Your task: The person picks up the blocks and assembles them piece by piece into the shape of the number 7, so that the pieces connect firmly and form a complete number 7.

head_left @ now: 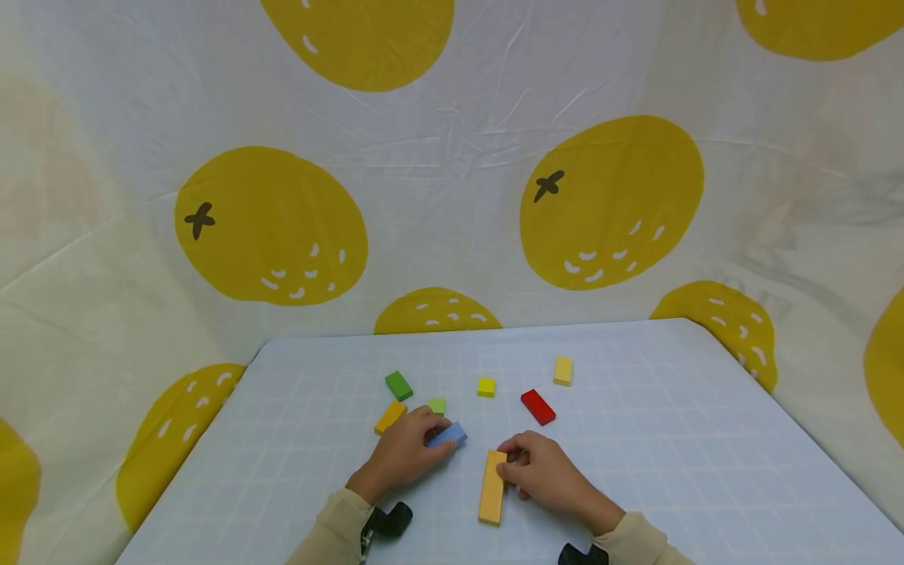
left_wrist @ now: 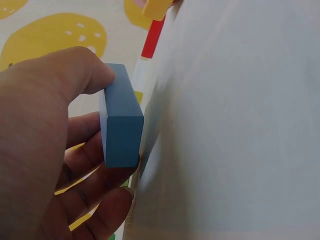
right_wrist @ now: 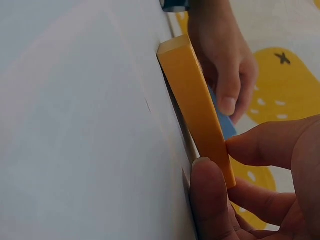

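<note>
My left hand pinches a blue block between thumb and fingers, near the middle of the table. In the left wrist view, the thumb presses on one face of the blue block and the fingers curl beneath it. To the right, my right hand grips the far end of a long orange block that points toward me. The right wrist view shows the thumb and fingertips on one end of the orange block, with its other end tilted away from them.
Beyond the hands lie a dark green block, a light green block, a small yellow block, a red block and a pale yellow block. Another orange block sits beside the left hand. A patterned curtain hangs behind the table.
</note>
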Tool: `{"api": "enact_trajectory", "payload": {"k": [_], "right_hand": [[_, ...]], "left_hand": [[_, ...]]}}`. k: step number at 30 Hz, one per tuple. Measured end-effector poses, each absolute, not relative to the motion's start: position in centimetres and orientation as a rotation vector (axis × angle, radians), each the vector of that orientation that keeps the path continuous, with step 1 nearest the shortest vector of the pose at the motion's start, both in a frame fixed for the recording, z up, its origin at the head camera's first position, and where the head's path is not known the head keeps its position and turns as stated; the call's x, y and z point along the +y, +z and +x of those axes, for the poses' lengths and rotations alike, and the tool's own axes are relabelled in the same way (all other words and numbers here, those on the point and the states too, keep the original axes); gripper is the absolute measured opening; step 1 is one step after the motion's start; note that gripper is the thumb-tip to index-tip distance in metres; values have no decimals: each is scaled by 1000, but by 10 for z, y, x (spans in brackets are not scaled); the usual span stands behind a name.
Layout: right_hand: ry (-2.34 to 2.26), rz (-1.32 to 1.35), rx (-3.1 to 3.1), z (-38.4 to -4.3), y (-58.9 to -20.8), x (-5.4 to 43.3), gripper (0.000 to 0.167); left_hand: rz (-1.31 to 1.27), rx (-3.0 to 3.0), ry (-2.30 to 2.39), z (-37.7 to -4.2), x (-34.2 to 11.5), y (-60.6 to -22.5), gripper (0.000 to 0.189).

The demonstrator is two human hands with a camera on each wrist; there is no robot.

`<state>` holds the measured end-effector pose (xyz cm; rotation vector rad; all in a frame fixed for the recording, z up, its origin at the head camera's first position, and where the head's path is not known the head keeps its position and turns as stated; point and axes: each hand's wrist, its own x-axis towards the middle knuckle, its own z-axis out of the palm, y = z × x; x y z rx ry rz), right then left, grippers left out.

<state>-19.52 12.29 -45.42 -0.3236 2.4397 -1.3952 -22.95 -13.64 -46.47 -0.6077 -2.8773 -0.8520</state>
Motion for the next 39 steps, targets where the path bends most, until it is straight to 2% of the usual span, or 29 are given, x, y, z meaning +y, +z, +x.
{"api": "enact_trajectory", "payload": {"k": [21, 29, 39], "right_hand": [[-1386, -343, 2461, -195, -456, 124, 34], [-1384, -353, 2455, -193, -459, 123, 33], [-1380, -341, 2468, -194, -457, 123, 33]], "left_hand": [[-523, -2799, -1155, -230, -132, -463, 28], [-503, -2771, -1224, -226, -133, -463, 41], [-490, -2750, -1369, -228, -132, -461, 44]]}}
